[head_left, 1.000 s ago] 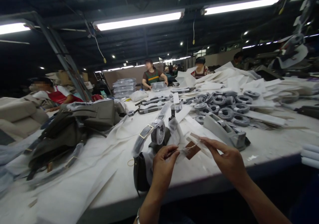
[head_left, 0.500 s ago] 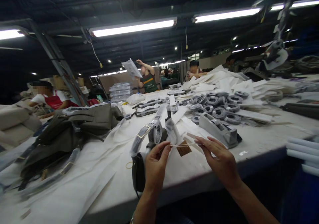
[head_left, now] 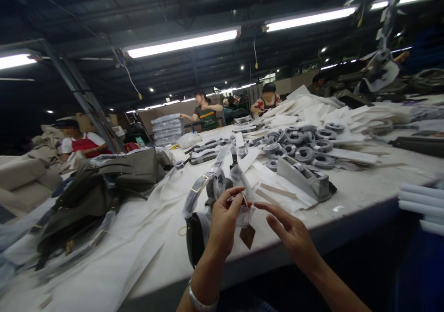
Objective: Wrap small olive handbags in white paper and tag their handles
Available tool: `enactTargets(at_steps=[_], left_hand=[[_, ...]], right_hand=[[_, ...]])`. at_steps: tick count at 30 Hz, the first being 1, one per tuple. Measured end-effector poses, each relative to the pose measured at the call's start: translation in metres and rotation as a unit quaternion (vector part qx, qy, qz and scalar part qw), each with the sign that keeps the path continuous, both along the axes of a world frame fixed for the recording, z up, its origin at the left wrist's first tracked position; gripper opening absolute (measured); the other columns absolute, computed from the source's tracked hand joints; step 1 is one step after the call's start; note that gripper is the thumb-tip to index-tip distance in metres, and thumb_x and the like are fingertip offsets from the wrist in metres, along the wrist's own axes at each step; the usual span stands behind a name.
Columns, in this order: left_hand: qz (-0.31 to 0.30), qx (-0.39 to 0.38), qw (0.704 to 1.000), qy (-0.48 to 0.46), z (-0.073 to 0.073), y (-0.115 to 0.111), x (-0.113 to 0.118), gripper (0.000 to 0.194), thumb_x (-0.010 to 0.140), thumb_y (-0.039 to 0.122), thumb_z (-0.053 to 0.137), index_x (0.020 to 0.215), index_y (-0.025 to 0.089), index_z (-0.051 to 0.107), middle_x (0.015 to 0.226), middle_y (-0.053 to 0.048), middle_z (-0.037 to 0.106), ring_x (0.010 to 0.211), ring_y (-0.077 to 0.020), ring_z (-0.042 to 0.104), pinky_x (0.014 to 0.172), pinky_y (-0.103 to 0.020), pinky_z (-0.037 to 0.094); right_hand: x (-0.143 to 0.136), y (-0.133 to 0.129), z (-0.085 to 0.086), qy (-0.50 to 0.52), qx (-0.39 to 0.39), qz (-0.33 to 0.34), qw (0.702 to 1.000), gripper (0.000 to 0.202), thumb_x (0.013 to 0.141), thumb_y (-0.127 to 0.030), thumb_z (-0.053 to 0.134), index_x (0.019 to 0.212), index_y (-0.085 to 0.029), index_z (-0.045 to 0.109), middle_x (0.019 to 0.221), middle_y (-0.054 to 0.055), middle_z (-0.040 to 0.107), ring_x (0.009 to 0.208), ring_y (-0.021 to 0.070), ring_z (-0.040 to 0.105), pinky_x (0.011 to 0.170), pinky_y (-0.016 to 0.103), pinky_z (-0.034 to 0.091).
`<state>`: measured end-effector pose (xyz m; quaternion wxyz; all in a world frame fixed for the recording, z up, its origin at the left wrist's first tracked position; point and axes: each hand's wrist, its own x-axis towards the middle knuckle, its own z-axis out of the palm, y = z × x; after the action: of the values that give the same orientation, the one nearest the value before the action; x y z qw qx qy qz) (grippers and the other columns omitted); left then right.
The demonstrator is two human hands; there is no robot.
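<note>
A brown tag (head_left: 247, 236) hangs from a thin cord (head_left: 247, 209) over the near side of the bench (head_left: 364, 177); the left hand (head_left: 223, 217) pinches the cord above it, seemingly so the tag dangles free; the right hand (head_left: 293, 235), fingers apart, grips nothing visible, its index fingertip near the cord; beside the left hand sits a dark bag (head_left: 194, 240) below a film-wrapped strap (head_left: 199, 186), the film probably guarding against scratches; beyond lie a grey tape dispenser (head_left: 302, 182) and coiled straps (head_left: 304, 154)

Matt tag (head_left: 247, 236) & plast.-wrapped strap (head_left: 190, 205)
</note>
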<state>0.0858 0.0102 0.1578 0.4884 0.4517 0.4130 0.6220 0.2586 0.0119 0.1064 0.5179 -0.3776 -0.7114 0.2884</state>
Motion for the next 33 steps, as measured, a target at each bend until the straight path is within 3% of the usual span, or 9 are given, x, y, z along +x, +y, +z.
enactTargets(at_steps=[4,7,10,15,18,21,25,29,33], left_hand=[[-0.027,0.002,1.000,0.015,0.000,-0.002,0.004,0.033,0.084,0.039,0.069,0.110,0.018,0.068,0.081,-0.005,0.073,0.078,-0.0168,0.070,0.073,-0.025,0.052],[-0.022,0.007,1.000,-0.008,0.000,-0.002,0.004,0.032,0.082,0.038,0.072,0.107,0.017,0.069,0.081,-0.004,0.073,0.081,-0.0173,0.070,0.079,-0.028,0.054],[0.006,0.019,0.999,-0.040,-0.001,0.001,0.003,0.030,0.080,0.036,0.074,0.103,0.016,0.070,0.084,-0.004,0.073,0.083,-0.0166,0.070,0.085,-0.030,0.054],[0.017,0.010,0.995,-0.098,-0.001,0.003,0.007,0.032,0.078,0.033,0.075,0.104,0.016,0.069,0.077,-0.004,0.071,0.082,-0.0179,0.070,0.085,-0.033,0.055],[0.004,-0.002,0.990,-0.138,0.000,0.004,0.009,0.033,0.076,0.030,0.076,0.105,0.015,0.069,0.075,-0.002,0.068,0.073,-0.0139,0.068,0.078,-0.028,0.055],[-0.021,-0.018,0.989,-0.144,0.000,0.005,0.008,0.032,0.075,0.027,0.075,0.104,0.016,0.070,0.069,0.004,0.057,0.053,-0.0041,0.051,0.056,-0.016,0.046],[-0.052,-0.040,0.998,-0.004,-0.006,0.005,0.005,0.035,0.081,0.038,0.072,0.110,0.017,0.070,0.079,0.002,0.058,0.048,-0.0007,0.034,0.042,-0.014,0.025],[-0.060,0.000,0.972,0.226,-0.013,0.005,-0.001,0.039,0.083,0.044,0.071,0.113,0.019,0.070,0.093,-0.004,0.066,0.057,-0.0066,0.049,0.053,-0.019,0.039],[-0.051,0.027,0.940,0.337,-0.016,0.007,-0.008,0.025,0.084,0.037,0.069,0.098,0.018,0.074,0.086,-0.005,0.069,0.069,-0.0146,0.058,0.064,-0.025,0.044]], right_hand=[[-0.016,0.009,0.003,0.070,-0.068,0.032,0.995,0.026,0.088,-0.043,0.066,0.107,-0.028,0.075,0.115,0.004,0.074,0.113,0.0263,0.067,0.104,0.042,0.051],[-0.017,0.013,0.000,0.087,-0.065,-0.005,0.994,0.021,0.086,-0.043,0.069,0.097,-0.026,0.076,0.105,0.004,0.077,0.103,0.0262,0.071,0.098,0.042,0.055],[-0.010,0.014,0.000,0.060,0.056,-0.120,0.989,0.014,0.089,-0.037,0.066,0.095,-0.028,0.075,0.106,0.004,0.076,0.103,0.0251,0.070,0.098,0.044,0.055],[0.005,0.017,0.005,-0.022,0.284,-0.238,0.928,0.015,0.089,-0.021,0.067,0.100,-0.028,0.074,0.101,0.001,0.076,0.097,0.0212,0.071,0.097,0.042,0.054],[0.008,0.020,0.003,-0.053,0.315,-0.242,0.916,0.018,0.087,-0.015,0.069,0.101,-0.026,0.072,0.101,0.001,0.076,0.095,0.0193,0.071,0.096,0.040,0.054],[0.010,0.020,-0.005,-0.060,0.314,-0.237,0.917,0.017,0.087,-0.013,0.069,0.099,-0.025,0.072,0.099,0.001,0.076,0.094,0.0181,0.071,0.095,0.038,0.054],[0.013,0.019,-0.009,-0.081,0.322,-0.237,0.913,0.020,0.086,-0.011,0.070,0.101,-0.025,0.071,0.102,0.001,0.076,0.093,0.0181,0.071,0.097,0.040,0.052],[0.019,0.018,-0.006,-0.107,0.338,-0.245,0.902,0.021,0.085,-0.010,0.070,0.101,-0.024,0.070,0.103,0.002,0.076,0.094,0.0188,0.071,0.098,0.041,0.051],[0.024,0.019,-0.006,-0.120,0.342,-0.259,0.895,0.019,0.085,-0.011,0.070,0.100,-0.023,0.070,0.103,0.002,0.076,0.094,0.0187,0.071,0.098,0.040,0.052]])
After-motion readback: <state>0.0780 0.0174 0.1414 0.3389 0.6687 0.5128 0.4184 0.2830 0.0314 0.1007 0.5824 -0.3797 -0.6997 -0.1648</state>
